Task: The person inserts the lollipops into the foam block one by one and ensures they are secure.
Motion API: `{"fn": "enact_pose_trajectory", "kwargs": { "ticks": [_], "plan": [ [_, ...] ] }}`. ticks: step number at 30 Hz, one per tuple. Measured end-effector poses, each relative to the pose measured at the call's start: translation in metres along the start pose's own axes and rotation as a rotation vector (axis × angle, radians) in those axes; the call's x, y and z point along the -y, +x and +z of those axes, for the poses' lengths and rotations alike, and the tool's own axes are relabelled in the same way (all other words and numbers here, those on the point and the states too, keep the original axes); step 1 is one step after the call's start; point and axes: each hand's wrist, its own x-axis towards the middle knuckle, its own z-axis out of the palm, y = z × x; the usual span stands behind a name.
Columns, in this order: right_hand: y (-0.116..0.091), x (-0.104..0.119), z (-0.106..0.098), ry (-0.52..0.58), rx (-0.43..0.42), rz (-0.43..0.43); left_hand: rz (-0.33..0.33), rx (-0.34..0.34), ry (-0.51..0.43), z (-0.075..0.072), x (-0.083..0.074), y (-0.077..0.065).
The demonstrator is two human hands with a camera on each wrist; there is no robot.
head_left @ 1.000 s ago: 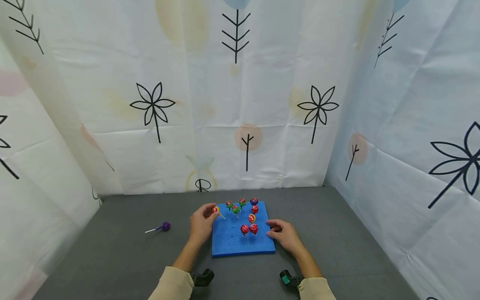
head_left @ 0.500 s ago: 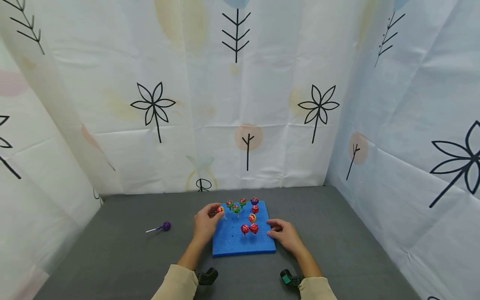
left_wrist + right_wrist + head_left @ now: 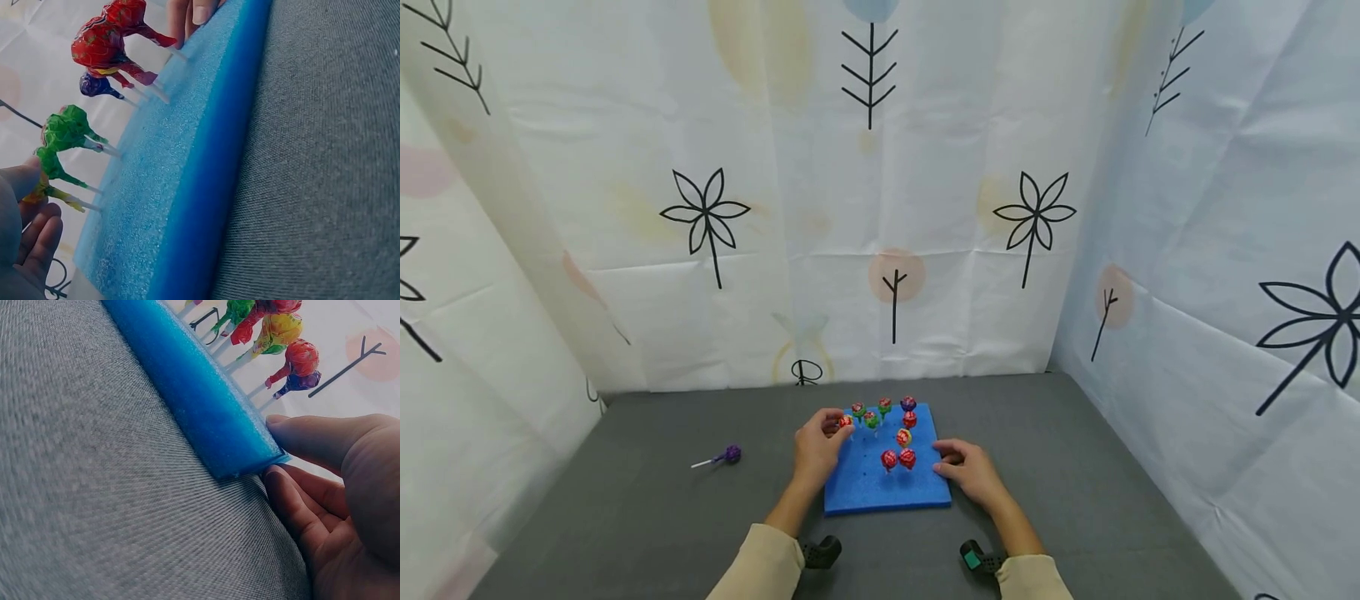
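Note:
My left hand pinches the wrapped head of a yellow and red lollipop over the back left corner of a blue foam board. In the left wrist view this lollipop has its white stick end at the foam; how deep it sits I cannot tell. Beside it stand several green lollipops. Along the board's right part rise red lollipops, a yellow and red one and a purple one. My right hand grips the board's right edge, its thumb on top.
A purple lollipop lies on the grey table, left of the board. White printed cloth hangs behind and at both sides. Each wrist wears a black device.
My left hand has moved slightly right with the yellow and red lollipop, whose stick went from slanted to more upright. The right hand stays at the board's edge.

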Motion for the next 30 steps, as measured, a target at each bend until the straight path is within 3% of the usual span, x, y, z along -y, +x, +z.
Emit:
{"fn": "enact_pose_trajectory", "kwargs": {
  "ticks": [14, 30],
  "plan": [
    [0.001, -0.003, 0.001, -0.009, 0.006, -0.008, 0.004, -0.003, 0.108, 0.002, -0.004, 0.000],
    [0.001, -0.002, 0.001, 0.003, 0.019, -0.011, 0.056, -0.041, 0.068, -0.005, 0.007, -0.007]
  ]
}}
